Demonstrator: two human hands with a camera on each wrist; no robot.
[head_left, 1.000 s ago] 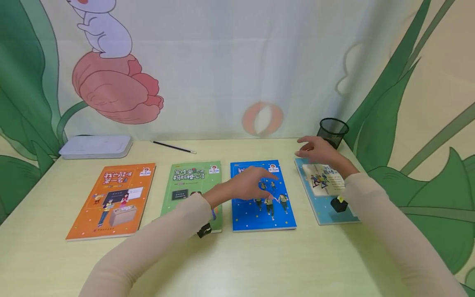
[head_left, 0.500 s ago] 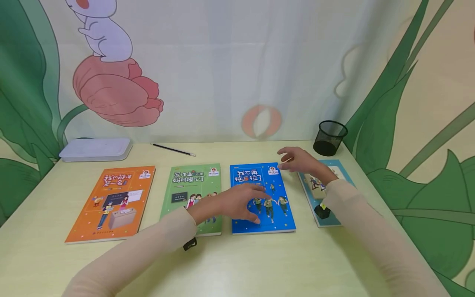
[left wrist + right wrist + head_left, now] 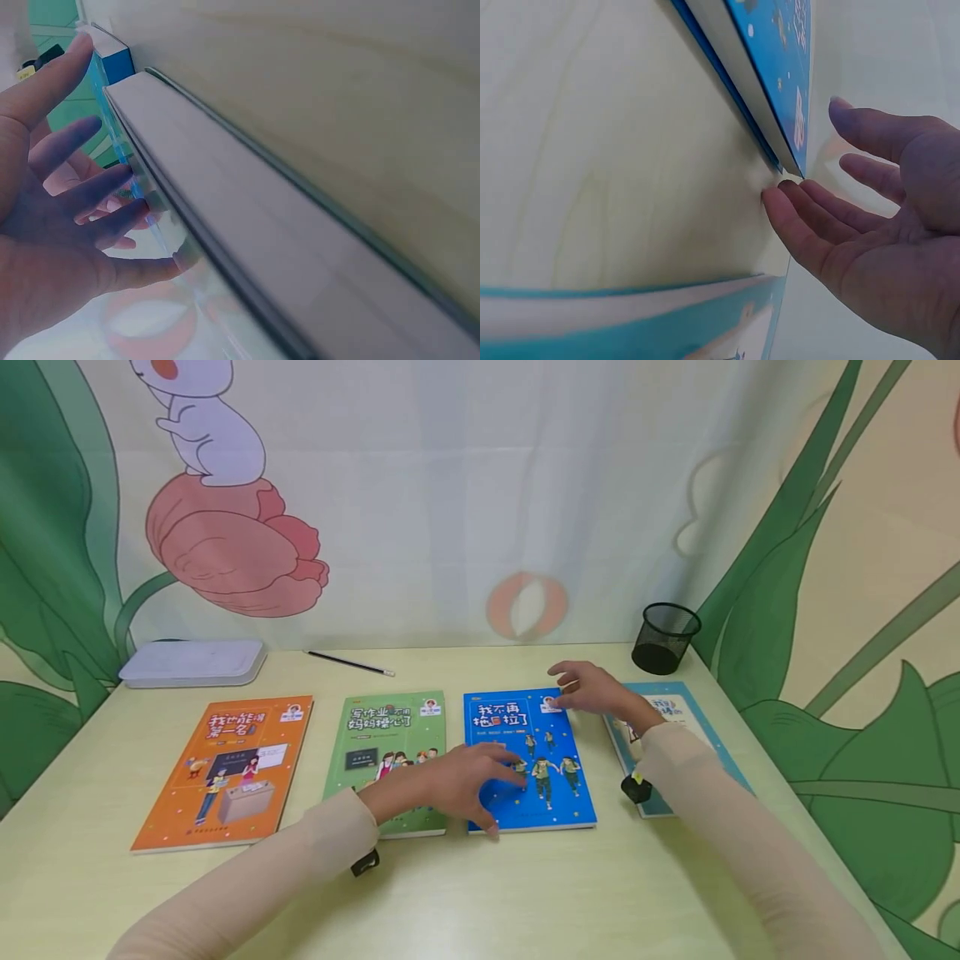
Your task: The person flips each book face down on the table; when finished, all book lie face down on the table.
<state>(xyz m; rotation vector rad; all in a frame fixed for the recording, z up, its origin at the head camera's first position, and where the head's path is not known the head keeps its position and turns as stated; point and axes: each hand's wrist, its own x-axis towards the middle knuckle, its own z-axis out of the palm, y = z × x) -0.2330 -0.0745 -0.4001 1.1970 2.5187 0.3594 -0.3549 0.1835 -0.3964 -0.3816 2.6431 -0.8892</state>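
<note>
A blue book [image 3: 555, 743] lies flat, cover up, with both hands around it. My left hand [image 3: 461, 781] reaches over the right side of a green book [image 3: 360, 735], its fingers spread above the blue book's left side and the thumb by the lower left corner. In the left wrist view that hand [image 3: 52, 202] holds nothing. My right hand [image 3: 588, 687] is at the blue book's upper right corner, fingers loosely bent. The right wrist view has its fingertips [image 3: 780, 199] beside the book's corner, holding nothing. A teal book [image 3: 701, 727] lies partly under the right forearm.
An orange book [image 3: 225, 768] lies at the left of the table. Along the back are a pale pencil case [image 3: 195, 662], a black pencil [image 3: 351, 662] and a black mesh pen holder [image 3: 666, 639]. A printed curtain [image 3: 420, 510] hangs behind the table.
My left hand has moved left and nearer, from over the blue book to its lower left side. My right hand has moved left from the teal book to the blue book's upper right corner.
</note>
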